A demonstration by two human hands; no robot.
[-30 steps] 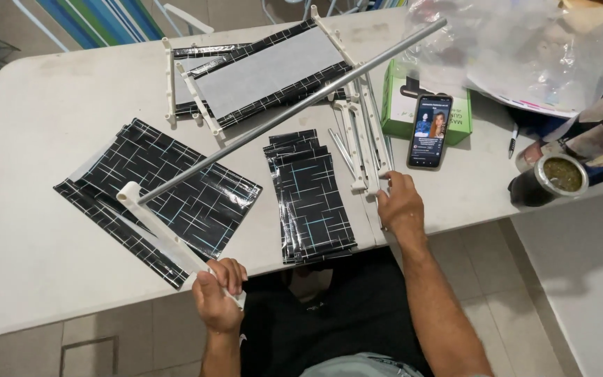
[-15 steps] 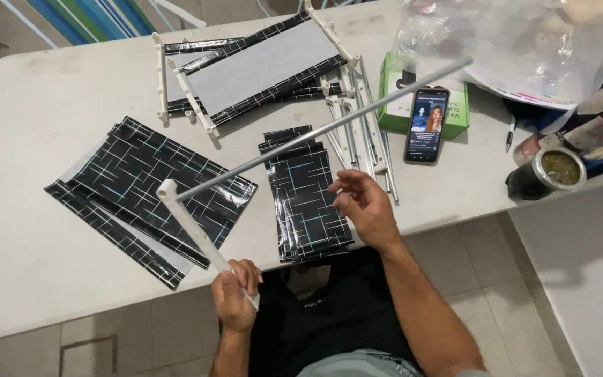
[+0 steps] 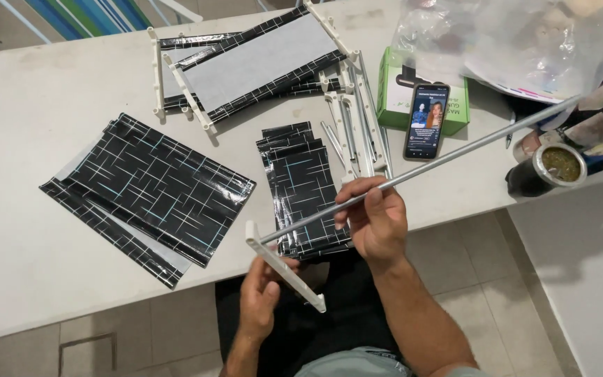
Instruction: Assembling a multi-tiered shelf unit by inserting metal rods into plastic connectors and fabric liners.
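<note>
Right hand (image 3: 377, 222) is pinching the grey metal rod (image 3: 427, 167), its long axis running up-right over the worktop (image 3: 50, 91). Left hand (image 3: 258, 297) is gripping the white plastic bracket (image 3: 284, 272), into which the rod's lower end is seating.

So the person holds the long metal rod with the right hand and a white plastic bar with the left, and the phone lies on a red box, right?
Not quite: in the head view the phone lies on a green box, not red. The rest holds: right hand on the metal rod, left hand on the white plastic bar.
</note>
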